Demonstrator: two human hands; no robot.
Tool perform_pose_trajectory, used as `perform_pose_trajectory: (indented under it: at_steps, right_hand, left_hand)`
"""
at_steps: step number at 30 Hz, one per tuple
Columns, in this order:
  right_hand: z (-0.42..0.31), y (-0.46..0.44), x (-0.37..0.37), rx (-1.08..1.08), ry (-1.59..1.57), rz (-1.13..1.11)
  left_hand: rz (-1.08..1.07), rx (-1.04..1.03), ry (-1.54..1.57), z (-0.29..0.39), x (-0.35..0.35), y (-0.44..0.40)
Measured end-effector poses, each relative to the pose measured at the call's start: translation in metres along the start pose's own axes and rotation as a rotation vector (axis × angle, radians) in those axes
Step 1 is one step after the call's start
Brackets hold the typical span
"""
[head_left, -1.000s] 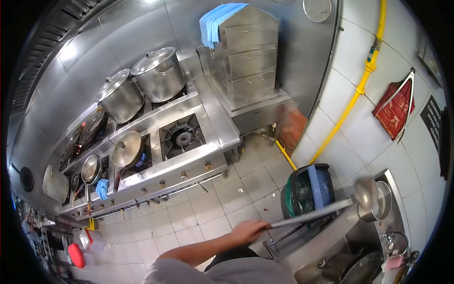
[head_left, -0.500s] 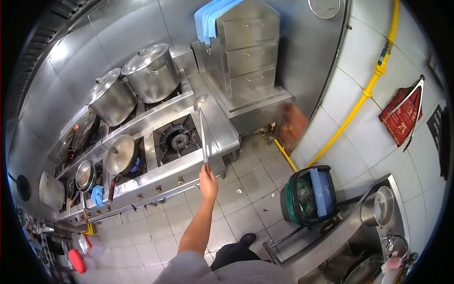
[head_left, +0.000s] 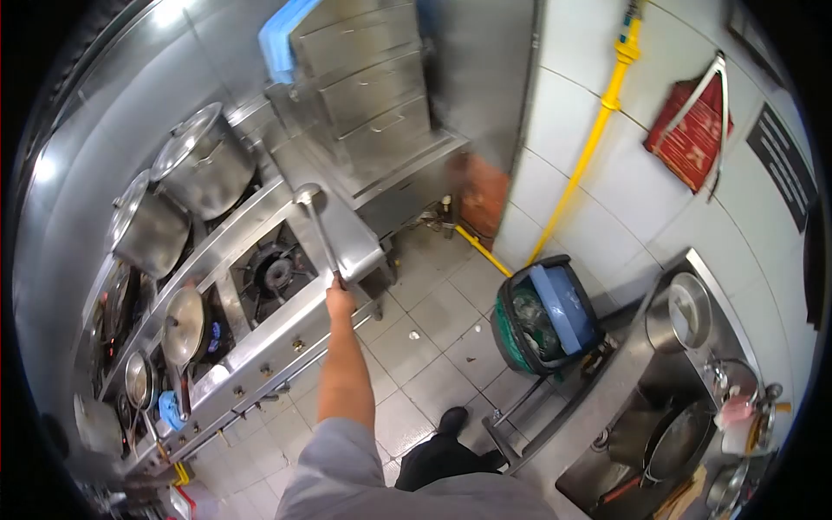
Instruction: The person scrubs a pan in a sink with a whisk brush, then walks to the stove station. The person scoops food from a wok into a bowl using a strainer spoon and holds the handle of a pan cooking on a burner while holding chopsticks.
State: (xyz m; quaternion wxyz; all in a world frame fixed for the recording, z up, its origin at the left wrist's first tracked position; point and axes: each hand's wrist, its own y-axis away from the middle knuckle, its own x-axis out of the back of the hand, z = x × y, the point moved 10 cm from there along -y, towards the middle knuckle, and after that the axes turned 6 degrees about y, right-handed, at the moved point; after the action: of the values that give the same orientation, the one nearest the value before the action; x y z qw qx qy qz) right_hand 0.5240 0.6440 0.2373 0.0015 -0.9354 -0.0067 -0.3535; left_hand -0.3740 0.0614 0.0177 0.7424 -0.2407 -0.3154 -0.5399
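My left hand point(head_left: 341, 303) is closed around the handle end of a long metal ladle point(head_left: 320, 227). The ladle's round bowl reaches over the steel side surface of the stove point(head_left: 348, 248), right of an unlit burner point(head_left: 277, 273). Whether the bowl rests on the surface I cannot tell. Left of that burner, a lidded pan point(head_left: 185, 325) sits above a blue flame. My right hand is out of view.
Two lidded stockpots point(head_left: 204, 165) stand at the back of the stove. A steel drawer unit point(head_left: 373, 87) is beyond it. On the right are a bin point(head_left: 568, 316) with a green liner, a yellow pipe point(head_left: 576, 178) and a sink point(head_left: 598, 472) holding a pan point(head_left: 680, 442).
The whole view has swung right, so the stove sits farther left and more of the sink shows. My left hand still grips the ladle, whose bowl stays over the stove's side surface.
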Motion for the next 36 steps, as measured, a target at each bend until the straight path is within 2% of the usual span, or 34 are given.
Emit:
perform_pose_trajectory:
  at_steps: [1,2,3,4,5,6,7,8,9,11,12,13,14,15,16,18,19,21,22,23,24,25,27,29,31,33,34,36]
  right_hand:
    - [-0.001,0.005,0.004,-0.032,-0.05,-0.017]
    - [0.009,0.003,0.005,-0.067,-0.077,-0.053]
    - [0.053,-0.009,0.01,-0.141,-0.064,-0.137]
    - [-0.023,0.019,0.003,-0.155,-0.251,0.014]
    - [0.084,-0.015,0.004,-0.192,-0.429,-0.021]
    - [0.035,0.001,0.005,-0.172,-0.371,-0.038]
    - [0.044,-0.001,0.01,-0.201,-0.349,-0.043]
    - [0.027,0.002,0.012,-0.19,-0.372,-0.025]
    - [0.024,0.005,0.01,-0.275,-0.398,-0.139]
    - [0.001,-0.003,0.013,-0.223,-0.361,-0.132]
    - [-0.008,-0.008,0.011,-0.229,-0.404,-0.168]
    - [0.006,-0.024,0.017,-0.117,-0.271,-0.091]
    - [0.015,-0.036,0.017,-0.1,-0.157,-0.096]
    - [0.016,-0.046,0.015,-0.083,-0.048,-0.111]
    - [0.011,-0.054,0.016,-0.068,0.064,-0.094]
    - [-0.002,-0.069,0.014,-0.024,0.254,-0.118]
    - [-0.008,-0.076,0.01,0.005,0.337,-0.159]
    - [-0.017,-0.09,0.006,0.077,0.368,-0.172]
    - [-0.021,-0.096,-0.003,0.067,0.497,-0.294]
    - [-0.017,-0.1,-0.008,0.057,0.624,-0.415]
    - [-0.004,-0.109,-0.012,0.116,0.747,-0.446]
    - [-0.002,-0.119,-0.006,0.109,0.737,-0.433]
    - [0.003,-0.128,-0.019,0.126,0.857,-0.711]
    - [-0.006,-0.147,-0.032,0.146,0.779,-0.744]
    - [-0.009,-0.181,-0.061,0.259,0.669,-0.573]
    - [-0.017,-0.209,-0.07,-0.037,0.557,-0.388]
    - [-0.016,-0.214,-0.085,-0.037,0.554,-0.39]
    - [-0.003,-0.233,-0.087,-0.21,0.439,-0.216]
  left_hand:
    - [-0.043,0.006,0.035,0.012,0.003,0.006]
    - [-0.069,0.07,-0.094,0.02,0.009,0.012]
    - [-0.026,0.049,-0.092,0.022,0.012,0.012]
    - [0.181,-0.088,-0.142,0.041,0.024,0.024]
    - [0.303,-0.358,-0.087,0.069,0.031,0.04]
    - [0.302,-0.279,0.127,0.117,0.051,0.085]
    - [0.267,-0.403,0.29,0.134,0.043,0.107]
    - [0.054,-0.324,0.608,0.176,0.036,0.158]
    - [-0.178,-0.212,0.902,0.226,0.032,0.23]
    - [-0.454,-0.318,0.825,0.284,0.004,0.357]
    - [-0.726,-0.341,0.893,0.306,-0.024,0.429]
    - [-1.033,-0.227,0.896,0.32,-0.058,0.508]
    - [-1.227,-0.599,0.752,0.333,-0.077,0.584]
    - [-1.636,-0.443,0.627,0.35,-0.078,0.661]
    - [-1.8,-0.483,0.522,0.35,-0.078,0.717]
    - [-1.903,-0.642,0.485,0.337,-0.1,0.796]
    - [-1.913,-0.656,0.479,0.328,-0.129,0.825]
    - [-1.495,-1.006,0.348,0.331,-0.178,0.846]
    - [-1.5,-1.024,0.348,0.341,-0.177,0.853]
    - [-1.886,-0.391,0.248,0.317,-0.197,0.869]
    - [-2.136,0.311,0.11,0.29,-0.19,0.897]
    - [-2.141,0.293,0.1,0.292,-0.191,0.902]
    - [-2.064,0.399,0.115,0.275,-0.197,0.901]
    - [-2.071,0.383,0.139,0.271,-0.205,0.911]
    - [-2.089,0.35,0.159,0.276,-0.202,0.918]
    - [-2.048,0.343,0.174,0.273,-0.202,0.92]
    - [-2.013,0.324,0.191,0.275,-0.203,0.918]
    - [-2.006,0.34,0.221,0.28,-0.204,0.925]
